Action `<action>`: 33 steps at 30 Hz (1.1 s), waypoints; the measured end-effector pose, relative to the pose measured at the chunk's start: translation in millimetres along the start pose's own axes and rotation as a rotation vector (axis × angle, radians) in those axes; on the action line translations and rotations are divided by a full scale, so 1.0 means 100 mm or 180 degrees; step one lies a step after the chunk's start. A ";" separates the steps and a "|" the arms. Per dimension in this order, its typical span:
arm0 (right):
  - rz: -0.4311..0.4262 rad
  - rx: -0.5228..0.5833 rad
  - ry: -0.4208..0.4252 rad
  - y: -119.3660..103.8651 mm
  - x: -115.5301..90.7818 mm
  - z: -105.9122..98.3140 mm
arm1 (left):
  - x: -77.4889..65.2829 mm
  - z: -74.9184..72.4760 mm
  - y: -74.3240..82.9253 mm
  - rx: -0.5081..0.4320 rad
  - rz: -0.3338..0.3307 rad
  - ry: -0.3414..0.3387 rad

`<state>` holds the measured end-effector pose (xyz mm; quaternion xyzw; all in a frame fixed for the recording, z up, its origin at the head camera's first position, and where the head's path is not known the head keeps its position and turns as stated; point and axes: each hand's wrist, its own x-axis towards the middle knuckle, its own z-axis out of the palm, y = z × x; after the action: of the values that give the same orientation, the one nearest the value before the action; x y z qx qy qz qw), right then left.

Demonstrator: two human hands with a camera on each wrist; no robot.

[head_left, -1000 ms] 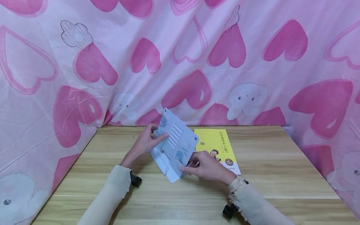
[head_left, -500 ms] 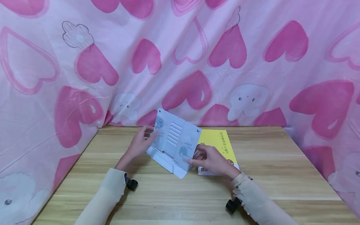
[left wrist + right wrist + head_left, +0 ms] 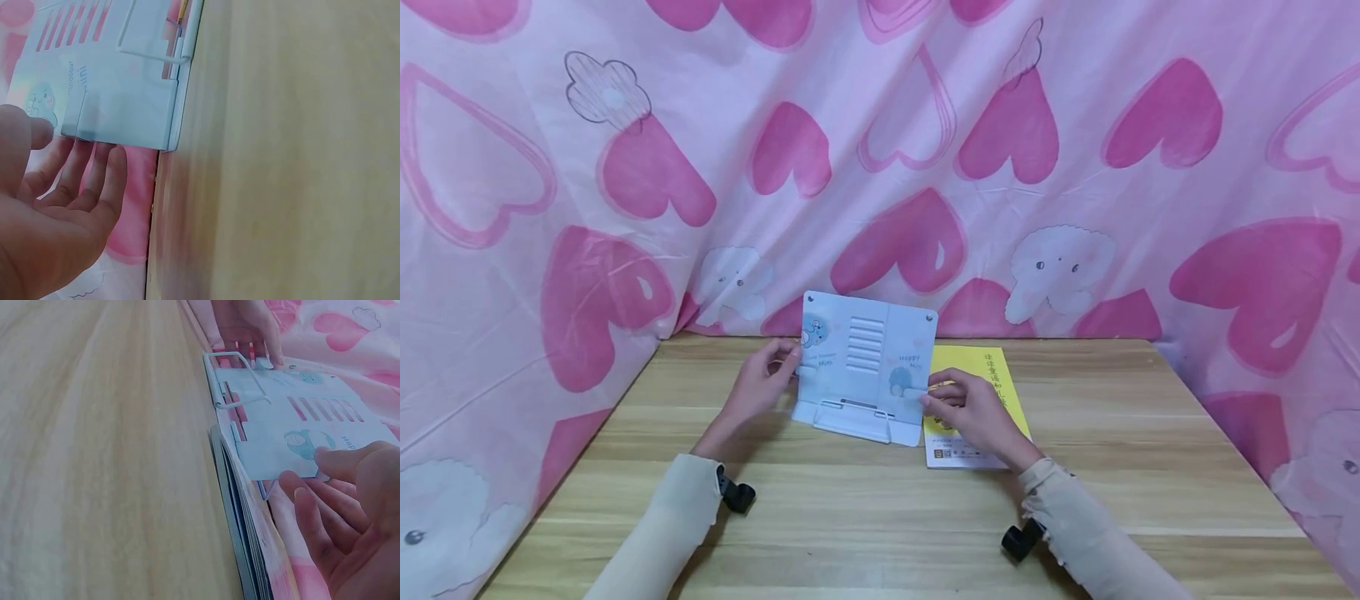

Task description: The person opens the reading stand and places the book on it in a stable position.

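Note:
A pale blue book stand (image 3: 865,350) with slots, cartoon prints and a wire page holder (image 3: 852,420) along its bottom stands upright on the table, facing me. At its left edge, my left hand (image 3: 758,382) has the thumb in front and the fingertips behind, by a small side clip (image 3: 74,114). My right hand (image 3: 973,408) pinches the opposite edge, thumb on the printed face and fingers behind, as the right wrist view shows. A yellow book (image 3: 996,371) lies flat at the right, partly covered by the right hand.
The wooden table (image 3: 850,533) extends in front of the stand and to both sides. A pink heart-print curtain (image 3: 895,233) hangs behind it and at the sides. Black wrist cameras (image 3: 1022,540) sit below both sleeves.
Both hands have turned the book stand from a slanted angle to nearly face me. Its bottom edge has levelled out, and the left hand has shifted slightly left.

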<state>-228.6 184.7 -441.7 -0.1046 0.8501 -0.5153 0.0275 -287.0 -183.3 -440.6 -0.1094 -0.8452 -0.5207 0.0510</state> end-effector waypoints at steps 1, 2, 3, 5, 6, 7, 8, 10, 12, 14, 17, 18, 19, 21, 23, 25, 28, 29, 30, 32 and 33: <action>0.0029 0.0020 0.0025 0.00 0.00 0.00 | 0.00 0.00 0.00 -0.0004 -0.0006 -0.0011; 0.0050 0.0046 0.0048 0.00 0.00 0.00 | 0.00 -0.01 -0.01 0.0003 -0.0018 -0.0026; 0.0072 0.0071 0.0064 0.00 0.01 0.00 | 0.00 -0.01 -0.01 0.0018 -0.0024 -0.0030; 0.0110 0.0135 0.0091 0.01 0.01 0.00 | 0.00 -0.01 -0.01 0.0022 -0.0061 -0.0028; 0.0127 0.0180 0.0103 0.01 0.02 0.00 | 0.00 -0.01 -0.01 0.0019 -0.0069 -0.0030; 0.0142 0.0233 0.0111 0.01 0.02 0.00 | 0.00 -0.02 -0.01 0.0016 -0.0073 -0.0034; 0.0127 0.0283 0.0105 0.02 0.03 0.00 | 0.00 -0.02 -0.01 0.0027 -0.0079 -0.0038; 0.0130 0.0344 0.0104 0.04 0.03 0.00 | -0.01 -0.02 0.00 0.0013 -0.0080 -0.0051; 0.0118 0.0384 0.0083 0.04 0.04 -0.01 | 0.00 -0.01 0.00 0.0003 -0.0080 -0.0076; 0.0109 0.0381 0.0068 0.05 0.04 -0.02 | 0.00 -0.01 -0.01 -0.0005 -0.0084 -0.0107; 0.0121 0.0374 0.0021 0.05 0.05 -0.03 | -0.01 -0.02 -0.01 -0.0009 -0.0085 -0.0133; 0.0125 0.0374 -0.0014 0.06 0.06 -0.04 | -0.01 -0.02 0.00 -0.0007 -0.0086 -0.0135; 0.0139 0.0378 -0.0049 0.06 0.06 -0.04 | -0.02 -0.03 0.00 -0.0007 -0.0087 -0.0132; 0.0143 0.0390 -0.0161 0.07 0.07 -0.05 | -0.02 -0.04 0.01 0.0034 -0.0063 -0.0094; 0.0109 0.0369 -0.0295 0.07 0.06 -0.05 | -0.03 -0.04 0.02 0.0084 -0.0046 -0.0033; 0.0036 0.0327 -0.0423 0.06 0.06 -0.05 | -0.03 -0.03 0.01 0.0131 -0.0017 0.0034; -0.0114 0.0259 -0.0577 0.06 0.05 -0.04 | -0.03 -0.03 0.01 0.0159 0.0014 0.0081; -0.0148 0.0249 -0.0606 0.07 0.05 -0.03 | -0.02 -0.03 0.01 0.0171 0.0034 0.0096; -0.0168 0.0250 -0.0630 0.07 0.05 -0.03 | -0.02 -0.03 0.01 0.0202 0.0062 0.0112; -0.0200 0.0243 -0.0672 0.09 0.06 -0.03 | -0.02 -0.02 0.03 0.0239 0.0081 0.0126; -0.0205 0.0247 -0.0688 0.09 0.06 -0.03 | -0.02 -0.01 0.04 0.0284 0.0093 0.0142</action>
<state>-235.9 190.0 -448.4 -0.1857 0.8178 -0.5341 0.1066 -284.3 -182.8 -436.8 -0.1077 -0.8645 -0.4840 0.0822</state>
